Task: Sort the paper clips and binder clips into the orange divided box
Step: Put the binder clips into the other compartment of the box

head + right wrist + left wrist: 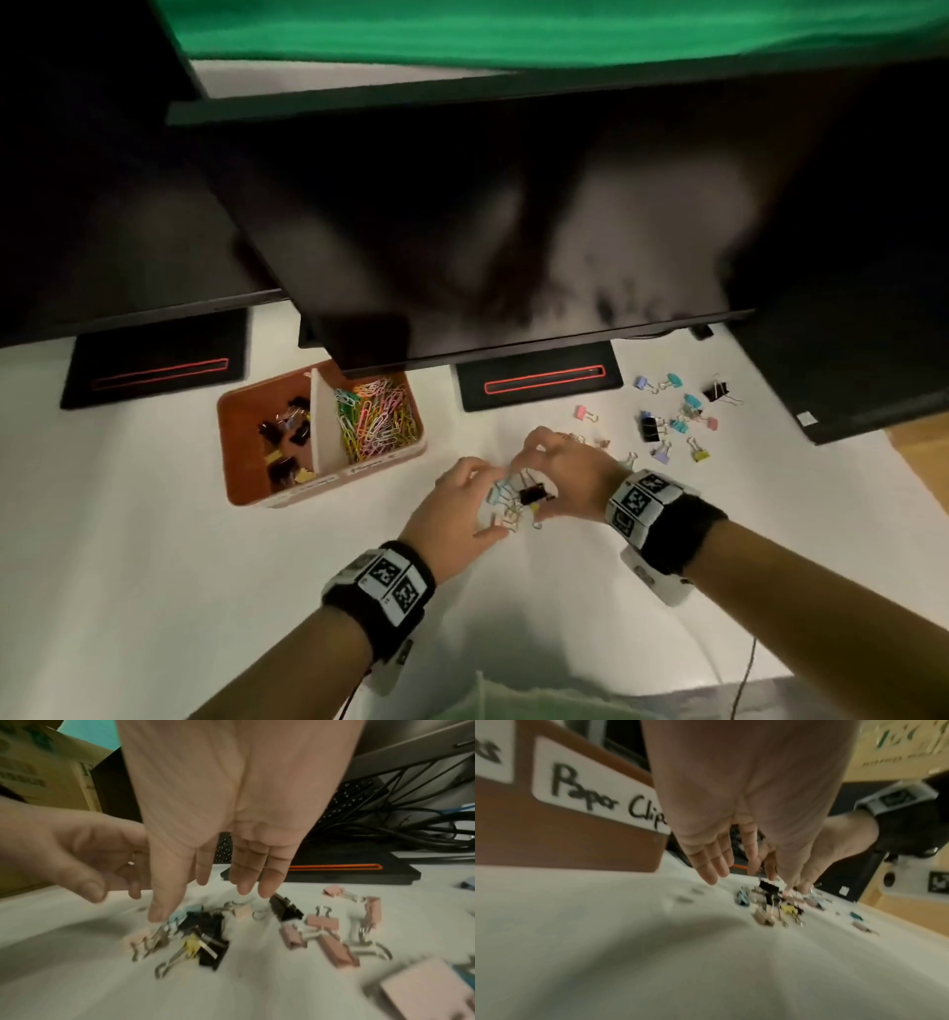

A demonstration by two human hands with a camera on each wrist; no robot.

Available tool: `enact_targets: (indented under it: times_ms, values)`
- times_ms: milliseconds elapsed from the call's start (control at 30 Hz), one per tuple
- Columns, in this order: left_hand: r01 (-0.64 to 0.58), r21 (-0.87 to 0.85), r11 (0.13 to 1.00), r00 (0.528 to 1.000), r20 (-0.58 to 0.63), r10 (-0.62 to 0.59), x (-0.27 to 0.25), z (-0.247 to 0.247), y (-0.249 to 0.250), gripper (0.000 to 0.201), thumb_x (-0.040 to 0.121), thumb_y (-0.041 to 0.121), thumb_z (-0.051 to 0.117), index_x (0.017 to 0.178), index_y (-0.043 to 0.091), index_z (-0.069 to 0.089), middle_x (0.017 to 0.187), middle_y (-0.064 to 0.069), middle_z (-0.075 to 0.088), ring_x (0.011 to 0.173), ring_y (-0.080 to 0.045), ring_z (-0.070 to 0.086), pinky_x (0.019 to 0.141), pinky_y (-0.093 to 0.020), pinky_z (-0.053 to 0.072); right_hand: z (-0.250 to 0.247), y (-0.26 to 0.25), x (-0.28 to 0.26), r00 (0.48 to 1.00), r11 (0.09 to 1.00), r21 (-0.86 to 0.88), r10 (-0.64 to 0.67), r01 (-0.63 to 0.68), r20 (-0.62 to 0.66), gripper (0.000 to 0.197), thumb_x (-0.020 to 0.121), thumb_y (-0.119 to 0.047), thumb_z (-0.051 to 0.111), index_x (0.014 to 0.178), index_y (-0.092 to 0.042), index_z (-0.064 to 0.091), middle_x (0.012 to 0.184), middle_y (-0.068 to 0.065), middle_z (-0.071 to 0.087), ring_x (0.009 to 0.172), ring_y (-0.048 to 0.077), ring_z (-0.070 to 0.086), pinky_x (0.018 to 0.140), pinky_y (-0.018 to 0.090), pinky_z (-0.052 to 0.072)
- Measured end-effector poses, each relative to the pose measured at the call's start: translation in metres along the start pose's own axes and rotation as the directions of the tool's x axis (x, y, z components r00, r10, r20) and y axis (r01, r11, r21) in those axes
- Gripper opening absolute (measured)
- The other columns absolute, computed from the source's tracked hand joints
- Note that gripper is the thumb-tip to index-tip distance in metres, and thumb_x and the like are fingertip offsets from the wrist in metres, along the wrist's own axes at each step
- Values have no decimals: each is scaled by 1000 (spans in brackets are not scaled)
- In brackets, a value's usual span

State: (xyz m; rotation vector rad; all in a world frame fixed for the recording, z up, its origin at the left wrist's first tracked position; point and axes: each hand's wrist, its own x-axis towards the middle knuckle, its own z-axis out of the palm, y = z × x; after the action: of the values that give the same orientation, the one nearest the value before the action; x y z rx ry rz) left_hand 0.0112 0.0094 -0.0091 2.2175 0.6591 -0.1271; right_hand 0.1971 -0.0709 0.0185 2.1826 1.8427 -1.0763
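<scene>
Head view, orange divided box [241, 411], binder clips [287, 437] left compartment, paper clips [375, 416] right, left hand [452, 506] and right hand [570, 473] fingers [246, 874] apart

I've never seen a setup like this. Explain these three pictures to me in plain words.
No machine here: a person's bare left hand and right hand work over a white table. The wide picture is from a head camera; the other two are from wrist cameras looking along the fingers. The orange divided plastic box holds mostly black binder clips left, coloured wire paper clips right. Both hands hover open over a small heap of mixed-colour metal binder clips, plainly gripping none.
</scene>
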Motion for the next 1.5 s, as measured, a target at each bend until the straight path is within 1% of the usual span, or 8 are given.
enact_targets:
  times_ms: [133, 433, 667, 933, 1133, 1233, 1400, 1500]
  values:
    - [80, 75, 994, 994, 63, -84, 16, 23, 3, 79, 73, 36, 72, 138, 24, 29, 136, 4, 29, 119, -18, 38, 104, -34, 38, 17, 1, 3, 998, 998, 18, 55, -55, 11, 70, 74, -31, 74, 135, -26, 40, 129, 4, 36, 106, 26, 54, 90, 38, 50]
    - [131, -25, 991, 991, -26, -132, 21, 20, -9, 40, 76, 18, 71, 111, 23, 55, 108, 2, 50, 98, -17, 52, 86, -28, 45, 27, 8, 13, 998, 984, 178, 19, -9, -55, 33, 84, -17, 64, 116, -15, 61, 113, 9, 56, 101, 27, 57, 91, 35, 47]
    - [220, -79, 972, 973, -47, -224, 17, 14, -15, 37, 72, 14, 74, 105, 19, 57, 100, 1, 50, 93, -16, 52, 85, -27, 45, 27, 12, 14, 997, 975, 220, -11, 28, -76, 27, 84, -16, 64, 110, -15, 65, 106, 9, 62, 98, 23, 58, 89, 28, 45]
    - [280, -188, 941, 941, -139, -308, 9, 7, -27, 22, 70, -1, 74, 89, 7, 67, 81, 5, 44, 68, -8, 49, 62, -1, 39, 24, 10, 11, 990, 957, 283, -29, 69, -141, 24, 82, -15, 68, 106, -16, 68, 102, 8, 64, 93, 22, 59, 88, 26, 44]
    - [294, -39, 955, 947, -123, -296, 8, 2, -32, 17, 77, 8, 68, 93, 4, 67, 92, -9, 59, 81, -21, 55, 75, -21, 41, 20, 6, 8, 979, 951, 293, -39, 98, -201, 24, 83, -14, 66, 107, -16, 67, 103, 6, 64, 91, 18, 58, 84, 21, 43]
    - [311, -38, 950, 946, -87, -313, 6, -1, -33, 13, 78, 10, 67, 90, 4, 66, 89, -9, 63, 81, -21, 56, 68, -17, 34, 19, 5, 7, 974, 953, 285, -41, 105, -222, 23, 84, -15, 66, 106, -18, 67, 103, 4, 64, 85, 13, 54, 84, 21, 44]
    - [342, -184, 922, 932, -60, -358, 1, -8, -35, 11, 73, 8, 73, 75, 15, 65, 71, -2, 62, 71, -17, 57, 60, -11, 39, 13, 0, 6, 967, 951, 283, -51, 123, -249, 24, 84, -14, 65, 107, -18, 67, 106, 4, 63, 87, 15, 57, 86, 22, 47]
    - [342, -236, 910, 926, -83, -369, -11, -19, -34, 17, 72, 12, 76, 67, 21, 62, 71, -8, 68, 70, -20, 61, 71, -23, 47, 4, -10, 5, 960, 944, 291, -77, 158, -271, 24, 83, -13, 67, 106, -18, 67, 105, 4, 63, 89, 16, 59, 89, 28, 50]
